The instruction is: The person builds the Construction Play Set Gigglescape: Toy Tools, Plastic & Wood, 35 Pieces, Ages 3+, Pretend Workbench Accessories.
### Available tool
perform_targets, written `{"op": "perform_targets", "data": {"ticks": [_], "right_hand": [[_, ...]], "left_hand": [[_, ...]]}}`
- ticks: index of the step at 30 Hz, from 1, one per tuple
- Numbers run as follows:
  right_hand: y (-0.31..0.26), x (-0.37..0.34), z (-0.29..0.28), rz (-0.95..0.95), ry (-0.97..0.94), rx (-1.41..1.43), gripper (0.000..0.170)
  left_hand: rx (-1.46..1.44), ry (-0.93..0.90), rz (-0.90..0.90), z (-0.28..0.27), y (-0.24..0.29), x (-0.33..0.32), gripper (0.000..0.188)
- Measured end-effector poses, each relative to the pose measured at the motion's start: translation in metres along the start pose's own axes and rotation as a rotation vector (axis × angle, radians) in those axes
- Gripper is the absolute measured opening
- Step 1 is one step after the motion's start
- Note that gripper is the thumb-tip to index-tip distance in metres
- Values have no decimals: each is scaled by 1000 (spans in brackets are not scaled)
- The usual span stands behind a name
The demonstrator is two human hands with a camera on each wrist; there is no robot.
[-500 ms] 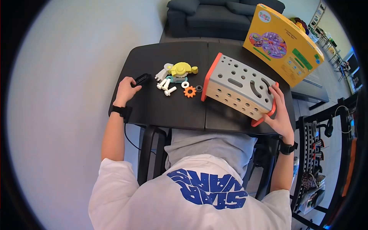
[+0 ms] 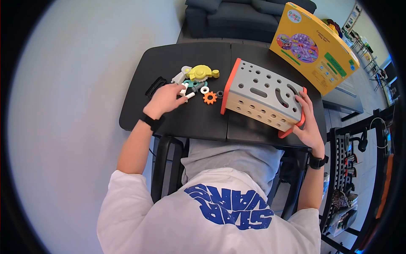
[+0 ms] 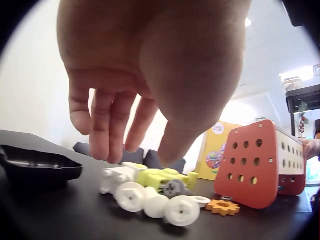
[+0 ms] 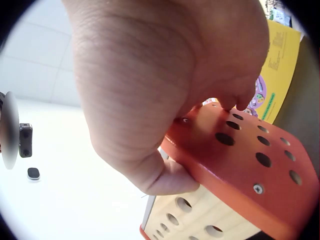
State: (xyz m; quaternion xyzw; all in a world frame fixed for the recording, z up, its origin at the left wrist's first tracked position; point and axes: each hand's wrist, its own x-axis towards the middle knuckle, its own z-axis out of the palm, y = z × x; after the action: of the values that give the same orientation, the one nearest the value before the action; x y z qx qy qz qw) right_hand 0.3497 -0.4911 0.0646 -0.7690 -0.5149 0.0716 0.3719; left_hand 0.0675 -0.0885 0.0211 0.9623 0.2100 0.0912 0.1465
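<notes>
My left hand (image 2: 163, 101) hovers over white toy bolts (image 3: 181, 211), its fingertips right above them in the head view. Its fingers (image 3: 116, 125) hang down loosely, and nothing shows between them. A grey screw (image 2: 197, 87), a yellow toy circular saw (image 2: 199, 73) and a white figure-like piece (image 2: 181, 75) lie just beyond. With my right hand (image 2: 310, 125) I grip the right end of a toy workbench (image 2: 264, 91), grey on top with wooden sides and red end panels. The thumb (image 4: 175, 181) presses the panel's edge; the other fingers reach over the top.
Between the bolts and the workbench lie an orange gear (image 2: 209, 98), a white nut (image 2: 204, 90) and a dark grey nut (image 2: 219, 94). A black open-topped holder (image 2: 154, 86) sits at the left. Behind the workbench stands a yellow box (image 2: 313, 48).
My left hand has left the black holder and moved right, over the white bolts. The grey screw now shows beside them. My right hand keeps its place on the workbench.
</notes>
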Motion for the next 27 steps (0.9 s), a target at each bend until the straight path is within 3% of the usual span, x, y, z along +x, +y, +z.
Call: {"op": "perform_targets", "data": {"ticks": [5, 13, 15, 16, 18, 23, 25, 27], "right_hand": [[8, 1, 1, 5, -17, -2, 82], [6, -1, 1, 0, -9, 16, 80], [6, -1, 0, -8, -3, 22, 80], [6, -1, 0, -7, -8, 30, 80], [7, -1, 1, -8, -8, 39, 80], [6, -1, 0, -15, -10, 30, 80], [5, 0, -1, -19, -6, 39, 80], [5, -1, -2, -12, 3, 46, 80]], "left_hand": [[273, -165, 53, 29, 7, 13, 32], [316, -166, 10, 26, 19, 10, 30], [81, 47, 112, 17, 24, 10, 21], [83, 47, 116, 10, 30, 12, 21], [-185, -5, -35, -6, 41, 17, 24], [-258, 77, 80, -41, 69, 28, 30], [-294, 178, 216, -49, 82, 33, 30], [-291, 166, 273, -58, 98, 38, 29]]}}
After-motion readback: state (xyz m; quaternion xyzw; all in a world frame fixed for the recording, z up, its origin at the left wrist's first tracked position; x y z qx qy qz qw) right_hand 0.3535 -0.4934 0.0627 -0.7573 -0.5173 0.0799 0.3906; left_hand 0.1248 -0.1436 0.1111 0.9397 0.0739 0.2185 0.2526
